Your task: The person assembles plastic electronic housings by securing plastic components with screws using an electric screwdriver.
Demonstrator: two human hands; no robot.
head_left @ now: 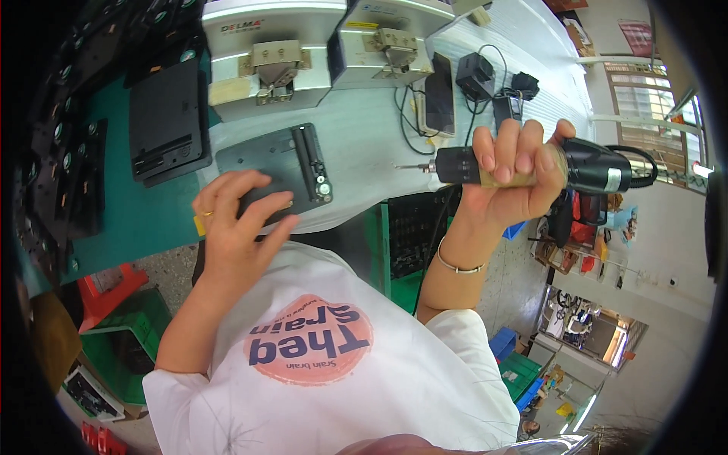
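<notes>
"Where do we have the dark panel [262,155]?"

"Flat on the desk [362,144], ahead of us and left of centre. Our left hand [241,224] is much the nearer one: it lies over the panel's near left part, fingers spread and curved, thumb apart from the forefinger. We can't tell whether something small sits under the forefinger's tip."

"And our right hand [516,163]?"

"Well apart, off to the right, fingers wrapped tightly around the electric screwdriver [455,165]. Its barrel lies almost straight across our view, with the bit [413,167] pointing left, towards the panel but not touching it."

"So which way does the panel's long axis run?"

"We can't say, since our left hand hides a corner. The black strip [307,155] along its right side runs away from us, though, slightly slanted. That makes it nearly square to the screwdriver, and we'd judge that crossing, plus the gap between bit and strip, the relation that matters most."
</notes>
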